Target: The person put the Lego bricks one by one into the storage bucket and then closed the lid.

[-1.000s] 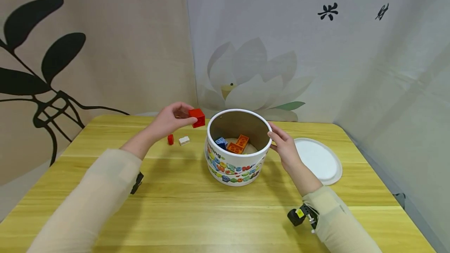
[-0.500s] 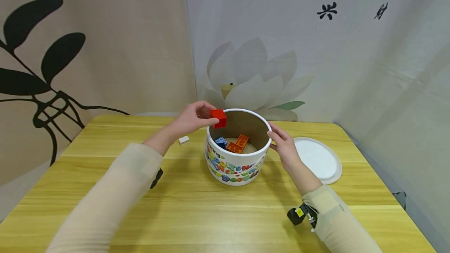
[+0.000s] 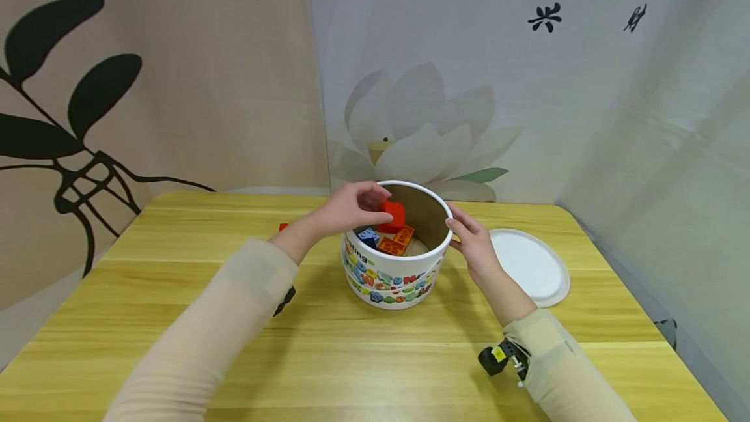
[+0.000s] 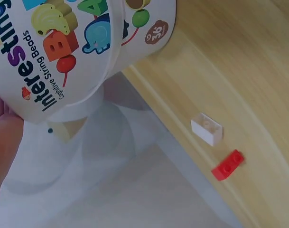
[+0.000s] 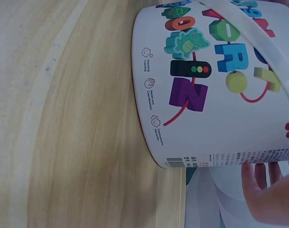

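My left hand (image 3: 351, 206) reaches over the near-left rim of a round white bucket (image 3: 391, 286) printed with colourful letters. Between its thumb and fingers it pinches a red building block (image 3: 395, 213), held inside the mouth just above the other blocks. On the bucket's floor lie a blue block (image 3: 368, 236) and two orange blocks (image 3: 391, 246). My right hand (image 3: 473, 245) grips the bucket's right rim, thumb on the edge and fingers along the outside. In the left wrist view, the bucket's printed wall (image 4: 63, 52) hides most of the left hand.
To the right a white round lid (image 3: 530, 269) lies on the wooden table (image 3: 363, 370). A white block (image 4: 207, 129) and a small red block (image 4: 228, 165) lie near the far edge; the left arm covers the white one in the head view. A printed cloth hangs behind.
My left hand has carried the red block rightward from beside the bucket, over the rim and down into its mouth. The right hand keeps its grip on the rim.
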`<state>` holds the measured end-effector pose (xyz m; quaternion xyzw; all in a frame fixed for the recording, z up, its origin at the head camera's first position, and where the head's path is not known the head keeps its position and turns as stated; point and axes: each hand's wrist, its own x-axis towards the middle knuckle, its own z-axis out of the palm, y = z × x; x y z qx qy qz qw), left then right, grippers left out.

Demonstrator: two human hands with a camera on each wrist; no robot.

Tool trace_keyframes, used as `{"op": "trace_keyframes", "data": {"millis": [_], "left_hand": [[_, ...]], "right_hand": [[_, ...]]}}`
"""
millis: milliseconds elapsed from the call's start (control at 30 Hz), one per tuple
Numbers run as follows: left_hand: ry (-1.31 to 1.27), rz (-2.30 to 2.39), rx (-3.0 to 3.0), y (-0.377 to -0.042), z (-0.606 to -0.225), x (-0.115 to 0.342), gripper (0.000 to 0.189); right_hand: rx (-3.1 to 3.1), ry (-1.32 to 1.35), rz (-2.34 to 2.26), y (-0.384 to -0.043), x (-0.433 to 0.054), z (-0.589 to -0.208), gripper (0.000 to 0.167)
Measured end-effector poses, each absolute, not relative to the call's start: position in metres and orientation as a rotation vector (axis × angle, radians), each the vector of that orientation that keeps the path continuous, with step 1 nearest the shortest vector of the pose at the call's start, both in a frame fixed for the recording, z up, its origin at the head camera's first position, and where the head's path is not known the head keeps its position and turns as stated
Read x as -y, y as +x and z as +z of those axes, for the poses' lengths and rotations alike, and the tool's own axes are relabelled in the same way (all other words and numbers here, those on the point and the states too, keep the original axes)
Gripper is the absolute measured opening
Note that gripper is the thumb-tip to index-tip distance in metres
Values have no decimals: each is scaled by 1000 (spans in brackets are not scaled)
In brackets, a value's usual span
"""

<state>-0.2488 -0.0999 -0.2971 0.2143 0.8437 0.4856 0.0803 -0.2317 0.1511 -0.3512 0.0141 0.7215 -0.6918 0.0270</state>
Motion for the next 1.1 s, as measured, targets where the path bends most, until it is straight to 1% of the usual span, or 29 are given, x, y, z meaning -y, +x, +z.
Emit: {"op": "trace_keyframes", "data": {"millis": [133, 233, 367, 567, 700, 933, 1100], "left_hand": [[652, 1544, -2533, -250, -299, 109, 41], [600, 1595, -2571, -252, -300, 122, 42], [464, 1612, -2630, -256, -307, 147, 42], [221, 1555, -2707, -262, -330, 187, 45], [126, 1537, -2718, -262, -345, 207, 47], [61, 1498, -2694, -259, -370, 231, 56], [49, 1426, -2697, -257, -387, 247, 59]], "right_hand": [[-2213, 46, -2151, -232, -150, -351, 44], [-2208, 45, -2159, -232, -150, -351, 44], [-2211, 43, -2159, -233, -150, -351, 44], [-2213, 37, -2154, -233, -150, -353, 44], [-2209, 32, -2157, -233, -151, -353, 44], [-2199, 37, -2165, -234, -151, -354, 44], [-2205, 39, -2160, -235, -152, -355, 44]]}}
